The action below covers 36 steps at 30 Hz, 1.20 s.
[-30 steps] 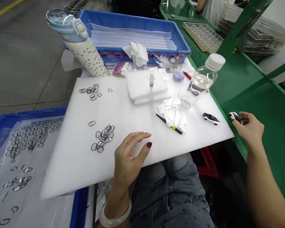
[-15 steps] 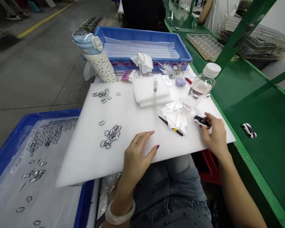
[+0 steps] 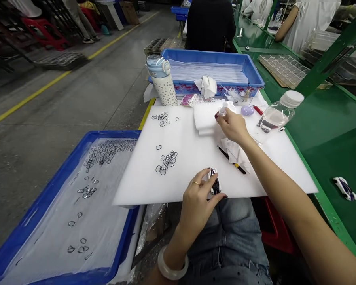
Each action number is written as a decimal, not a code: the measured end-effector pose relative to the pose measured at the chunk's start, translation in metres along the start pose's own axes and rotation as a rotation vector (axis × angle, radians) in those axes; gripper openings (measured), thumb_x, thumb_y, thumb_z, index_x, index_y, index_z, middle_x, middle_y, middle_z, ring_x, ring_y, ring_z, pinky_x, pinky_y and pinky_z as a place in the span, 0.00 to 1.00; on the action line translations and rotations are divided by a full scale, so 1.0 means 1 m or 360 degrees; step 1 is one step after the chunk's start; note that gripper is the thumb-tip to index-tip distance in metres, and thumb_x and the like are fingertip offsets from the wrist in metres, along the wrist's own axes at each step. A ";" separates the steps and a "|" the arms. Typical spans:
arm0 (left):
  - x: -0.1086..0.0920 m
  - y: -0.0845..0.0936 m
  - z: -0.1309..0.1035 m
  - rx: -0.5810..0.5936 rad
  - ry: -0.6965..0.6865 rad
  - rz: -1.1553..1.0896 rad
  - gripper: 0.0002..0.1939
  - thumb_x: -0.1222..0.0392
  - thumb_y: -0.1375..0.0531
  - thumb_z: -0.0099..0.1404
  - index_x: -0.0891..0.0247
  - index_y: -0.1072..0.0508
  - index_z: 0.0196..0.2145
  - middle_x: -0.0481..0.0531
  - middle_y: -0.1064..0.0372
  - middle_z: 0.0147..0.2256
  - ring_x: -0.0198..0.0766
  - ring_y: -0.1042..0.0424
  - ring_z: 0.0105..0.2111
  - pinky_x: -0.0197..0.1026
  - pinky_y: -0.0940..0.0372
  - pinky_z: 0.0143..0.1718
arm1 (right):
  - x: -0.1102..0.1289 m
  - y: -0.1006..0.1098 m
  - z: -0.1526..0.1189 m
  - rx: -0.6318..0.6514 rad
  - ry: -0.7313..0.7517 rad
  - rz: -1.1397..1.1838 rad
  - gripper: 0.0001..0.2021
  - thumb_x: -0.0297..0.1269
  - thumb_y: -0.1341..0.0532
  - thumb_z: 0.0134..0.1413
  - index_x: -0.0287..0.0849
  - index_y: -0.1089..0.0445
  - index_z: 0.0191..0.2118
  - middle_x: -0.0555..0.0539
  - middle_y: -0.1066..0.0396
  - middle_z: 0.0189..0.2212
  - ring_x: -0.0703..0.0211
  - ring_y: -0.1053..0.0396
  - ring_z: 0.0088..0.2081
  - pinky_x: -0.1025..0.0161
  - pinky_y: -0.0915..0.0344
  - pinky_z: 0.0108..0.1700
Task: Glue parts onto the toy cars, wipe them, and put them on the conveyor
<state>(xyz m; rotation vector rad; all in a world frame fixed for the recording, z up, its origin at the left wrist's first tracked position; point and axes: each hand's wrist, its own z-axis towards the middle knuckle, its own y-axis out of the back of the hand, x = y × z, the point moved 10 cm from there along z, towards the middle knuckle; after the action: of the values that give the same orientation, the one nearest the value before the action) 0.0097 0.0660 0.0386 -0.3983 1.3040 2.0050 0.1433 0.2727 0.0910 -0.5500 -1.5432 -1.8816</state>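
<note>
A small white and dark toy car (image 3: 216, 186) is between the thumb and fingers of my left hand (image 3: 195, 200), at the near edge of the white foam board (image 3: 142, 178). Over the white foam block (image 3: 204, 116), my right hand (image 3: 233, 124) pinches a small clear vial (image 3: 222, 111), partly hidden by the fingers. Black-handled tweezers (image 3: 222, 152) lie below that arm, partly under crumpled white tissue (image 3: 235, 151). Thin black rings lie on the board's left side, in a nearer cluster (image 3: 167, 161) and a farther one (image 3: 160, 118).
A spotted tumbler (image 3: 165, 89) and a blue bin (image 3: 184, 81) stand behind the board. To the right are a clear bottle (image 3: 277, 114) and another toy car (image 3: 345, 188) on the green bench (image 3: 329, 146). A blue tray (image 3: 59, 166) with more rings is at left.
The toy car has passed from my right hand to my left. My right hand has moved up and left to the vial on the foam block. The camera view has turned left.
</note>
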 end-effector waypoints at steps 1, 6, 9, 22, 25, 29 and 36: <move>0.001 -0.004 0.004 0.0108 -0.0020 -0.0035 0.31 0.61 0.24 0.50 0.60 0.24 0.52 0.62 0.29 0.55 0.51 0.23 0.44 0.53 0.23 0.44 | 0.000 -0.001 0.007 0.0045 -0.0022 -0.0014 0.08 0.41 0.42 0.63 0.42 0.32 0.39 0.46 0.28 0.30 0.51 0.30 0.35 0.54 0.37 0.42; 0.010 -0.008 0.019 0.0360 -0.0034 -0.0258 0.32 0.65 0.25 0.49 0.62 0.24 0.52 0.61 0.28 0.55 0.53 0.27 0.53 0.57 0.28 0.54 | 0.016 0.004 -0.017 0.0098 0.0106 0.0760 0.06 0.38 0.43 0.60 0.43 0.32 0.36 0.47 0.31 0.34 0.57 0.33 0.39 0.57 0.38 0.44; 0.011 -0.004 0.025 0.0233 0.0044 -0.0337 0.28 0.61 0.24 0.49 0.65 0.22 0.48 0.60 0.22 0.48 0.52 0.25 0.48 0.57 0.27 0.51 | 0.025 -0.017 -0.066 0.0316 0.0164 0.1365 0.05 0.38 0.39 0.54 0.44 0.33 0.35 0.51 0.36 0.32 0.61 0.38 0.35 0.60 0.40 0.41; 0.022 0.000 0.028 -0.0023 0.0301 -0.0511 0.18 0.54 0.25 0.52 0.59 0.18 0.41 0.54 0.19 0.40 0.48 0.22 0.41 0.52 0.26 0.45 | 0.057 -0.006 -0.129 0.0351 -0.0001 0.2225 0.35 0.73 0.54 0.54 0.45 0.55 0.15 0.56 0.64 0.11 0.66 0.63 0.16 0.63 0.57 0.21; 0.022 0.000 0.028 -0.0037 0.0296 -0.0509 0.17 0.54 0.25 0.52 0.57 0.18 0.40 0.53 0.19 0.40 0.47 0.22 0.41 0.52 0.26 0.44 | 0.054 -0.015 -0.129 0.0372 -0.0069 0.2228 0.35 0.73 0.54 0.52 0.46 0.56 0.14 0.56 0.64 0.11 0.67 0.64 0.16 0.63 0.57 0.20; 0.021 0.000 0.029 -0.0020 0.0304 -0.0508 0.17 0.55 0.25 0.52 0.58 0.18 0.40 0.53 0.19 0.40 0.46 0.22 0.40 0.52 0.26 0.44 | 0.053 -0.019 -0.129 0.0398 -0.0058 0.2241 0.35 0.73 0.53 0.52 0.46 0.56 0.14 0.56 0.64 0.11 0.67 0.64 0.16 0.63 0.57 0.20; 0.022 0.000 0.029 -0.0007 0.0313 -0.0484 0.17 0.56 0.25 0.52 0.57 0.18 0.40 0.52 0.19 0.40 0.46 0.22 0.41 0.52 0.26 0.44 | 0.055 -0.015 -0.130 0.0323 0.0002 0.2258 0.35 0.72 0.55 0.55 0.45 0.55 0.15 0.56 0.65 0.12 0.67 0.65 0.16 0.63 0.57 0.20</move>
<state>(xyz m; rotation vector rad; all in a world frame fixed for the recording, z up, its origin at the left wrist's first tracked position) -0.0021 0.1002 0.0387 -0.7648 1.2694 1.7470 0.1031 0.1363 0.0885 -1.1229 -0.8226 -0.6140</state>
